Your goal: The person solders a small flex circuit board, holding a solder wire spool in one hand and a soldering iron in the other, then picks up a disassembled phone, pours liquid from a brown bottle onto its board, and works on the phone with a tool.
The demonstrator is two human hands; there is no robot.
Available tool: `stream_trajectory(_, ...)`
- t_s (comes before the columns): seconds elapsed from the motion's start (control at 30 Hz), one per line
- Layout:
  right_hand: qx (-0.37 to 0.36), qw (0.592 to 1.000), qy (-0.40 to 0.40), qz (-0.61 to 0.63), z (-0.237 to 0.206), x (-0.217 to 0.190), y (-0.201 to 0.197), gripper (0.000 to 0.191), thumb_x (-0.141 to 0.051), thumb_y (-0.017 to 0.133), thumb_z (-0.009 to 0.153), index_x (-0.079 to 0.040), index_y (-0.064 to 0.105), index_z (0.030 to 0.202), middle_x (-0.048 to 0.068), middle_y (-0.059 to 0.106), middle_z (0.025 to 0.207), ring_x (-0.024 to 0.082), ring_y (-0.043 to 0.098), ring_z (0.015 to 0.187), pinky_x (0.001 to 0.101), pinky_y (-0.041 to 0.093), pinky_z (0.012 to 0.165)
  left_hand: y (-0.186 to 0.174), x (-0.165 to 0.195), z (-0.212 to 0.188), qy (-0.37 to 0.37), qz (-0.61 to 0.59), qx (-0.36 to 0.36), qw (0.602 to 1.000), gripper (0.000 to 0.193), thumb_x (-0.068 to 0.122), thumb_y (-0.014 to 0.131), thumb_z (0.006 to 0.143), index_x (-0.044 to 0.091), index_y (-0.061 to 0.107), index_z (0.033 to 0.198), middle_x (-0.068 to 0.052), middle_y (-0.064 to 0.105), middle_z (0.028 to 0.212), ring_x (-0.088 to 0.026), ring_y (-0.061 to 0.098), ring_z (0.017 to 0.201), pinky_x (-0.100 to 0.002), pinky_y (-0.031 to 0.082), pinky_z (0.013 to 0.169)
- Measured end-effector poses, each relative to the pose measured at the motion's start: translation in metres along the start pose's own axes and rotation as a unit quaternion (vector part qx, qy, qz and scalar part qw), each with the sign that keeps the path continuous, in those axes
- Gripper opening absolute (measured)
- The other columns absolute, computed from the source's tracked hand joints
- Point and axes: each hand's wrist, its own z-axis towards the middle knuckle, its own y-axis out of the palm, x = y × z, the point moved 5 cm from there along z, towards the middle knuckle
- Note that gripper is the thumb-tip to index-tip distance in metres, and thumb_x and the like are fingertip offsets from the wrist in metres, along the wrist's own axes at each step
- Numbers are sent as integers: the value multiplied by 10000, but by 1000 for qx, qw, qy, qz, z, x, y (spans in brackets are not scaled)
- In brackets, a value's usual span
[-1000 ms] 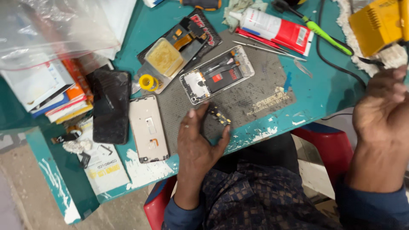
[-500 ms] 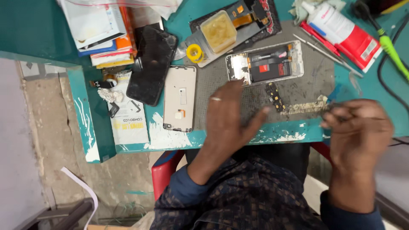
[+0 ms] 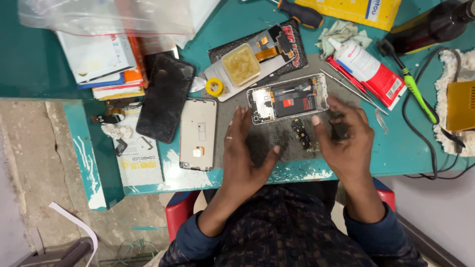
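A small clear tub (image 3: 240, 64) holding yellowish paste sits on a phone screen panel (image 3: 277, 42), with a roll of yellow tape (image 3: 214, 87) just beside it. Below, an opened phone (image 3: 288, 99) lies on the grey work mat (image 3: 284, 133), its insides showing. The left hand (image 3: 243, 153) rests flat and open on the mat, holding nothing. The right hand (image 3: 346, 138) curls loosely over a dark object; whether it grips it I cannot tell. A small circuit strip (image 3: 300, 133) lies between the hands. A white back cover (image 3: 198, 133) and a black phone (image 3: 166, 96) lie to the left.
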Motion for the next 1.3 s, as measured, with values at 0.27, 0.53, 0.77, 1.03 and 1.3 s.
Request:
stream_trajectory(0.27, 48, 958, 119, 255, -7, 47, 9, 403, 101, 728, 979, 69, 582, 1353, 127, 705, 1230, 147, 688, 1147, 257, 577, 967, 2, -14, -7, -97, -177, 14, 979, 850, 69, 738, 968, -15, 180, 1604, -266, 511, 1584, -299, 596, 1403, -396, 470, 1160)
stream_trajectory(0.53, 101, 889, 139, 425, -16, 37, 9, 404, 197, 731, 877, 31, 594, 1219, 162, 576, 1354, 174, 647, 1170, 297, 582, 976, 1, -7, -14, -21, -300, 71, 951, 832, -74, 703, 975, 49, 186, 1616, -269, 413, 1656, -301, 468, 1519, -413, 408, 1250)
stream_trajectory(0.77, -34, 835, 130, 534, -46, -26, 21, 374, 128, 731, 838, 39, 578, 1168, 173, 561, 1422, 206, 681, 1197, 332, 608, 967, 1, 19, 2, -67, -550, 36, 832, 1086, -93, 652, 976, 189, -125, 1680, -227, 435, 1589, -266, 527, 1426, -409, 477, 1179)
stream_trajectory(1.03, -96, 952, -49, 286, -59, -53, -3, 547, 37, 780, 882, 65, 538, 1372, 205, 683, 1268, 192, 718, 1147, 309, 608, 931, -2, 22, 7, -31, -470, -24, 882, 698, -127, 628, 1015, 20, 282, 1603, -139, 540, 1462, -176, 589, 1334, -321, 530, 1108)
stream_trajectory(1.3, -189, 971, -138, 40, -30, -77, -25, 359, -91, 852, 798, -73, 750, 1141, 126, 769, 1053, 248, 783, 909, 329, 598, 713, -6, 10, 1, -72, -433, -69, 896, 338, -109, 619, 1026, -29, 617, 1354, -100, 592, 1335, -108, 614, 1157, -255, 534, 930)
